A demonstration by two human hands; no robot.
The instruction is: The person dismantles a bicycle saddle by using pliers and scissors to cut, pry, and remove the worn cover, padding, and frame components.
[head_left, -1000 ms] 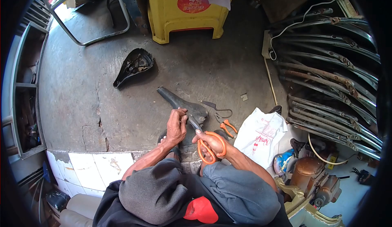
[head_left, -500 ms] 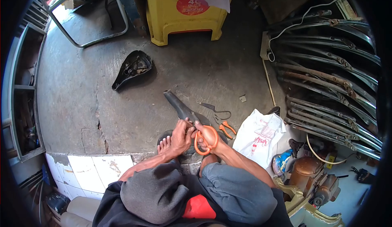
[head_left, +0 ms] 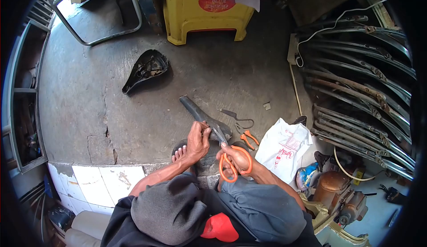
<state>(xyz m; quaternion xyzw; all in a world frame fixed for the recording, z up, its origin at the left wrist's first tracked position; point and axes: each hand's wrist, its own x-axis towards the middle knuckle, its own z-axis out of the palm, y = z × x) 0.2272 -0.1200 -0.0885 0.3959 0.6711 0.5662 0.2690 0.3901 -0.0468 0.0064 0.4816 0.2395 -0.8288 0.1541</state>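
Right hand (head_left: 240,159) clamped on the orange scissors (head_left: 220,136) — blades over the saddle (head_left: 195,110), which is just ahead of the feet. Left hand (head_left: 197,142) curled at the saddle — can't tell if it's pinching anything. Pliers (head_left: 245,137) lie near the scissors.

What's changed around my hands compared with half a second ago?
Your left hand moved slightly forward and your right hand back and rightward, baring the blades of the scissors it kept holding. The black saddle-shaped piece, orange-handled pliers and white bag stayed about where they were.
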